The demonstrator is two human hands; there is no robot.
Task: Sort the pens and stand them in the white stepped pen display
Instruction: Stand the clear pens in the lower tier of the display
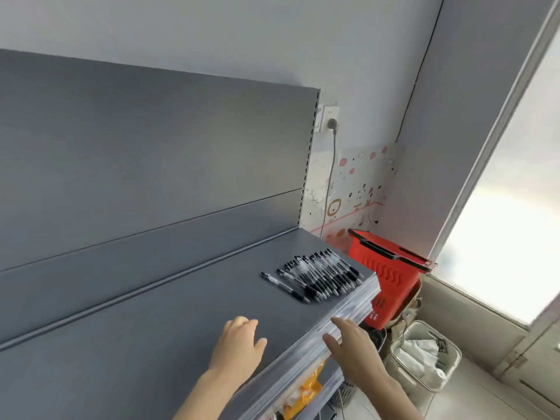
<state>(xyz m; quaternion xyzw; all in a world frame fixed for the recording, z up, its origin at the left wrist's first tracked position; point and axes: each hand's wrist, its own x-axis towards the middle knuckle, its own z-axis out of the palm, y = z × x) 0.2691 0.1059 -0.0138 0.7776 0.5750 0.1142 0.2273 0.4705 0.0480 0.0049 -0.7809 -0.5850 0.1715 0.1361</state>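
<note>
pens (315, 278): black grips, clear barrels, flat in a tight slanted row, one stray just left; 1 o'clock from my hands, near shelf's right end | left hand (239, 344): loose, empty, resting on shelf (136, 328) | right hand (351, 348): fingers relaxed, empty, at front lip | shelf: grey metal | red basket (391, 269) at 2 o'clock | window (509, 237) at 3 o'clock

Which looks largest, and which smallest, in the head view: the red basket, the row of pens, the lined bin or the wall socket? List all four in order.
1. red basket
2. lined bin and row of pens: much alike, so not ranked
3. wall socket
</note>
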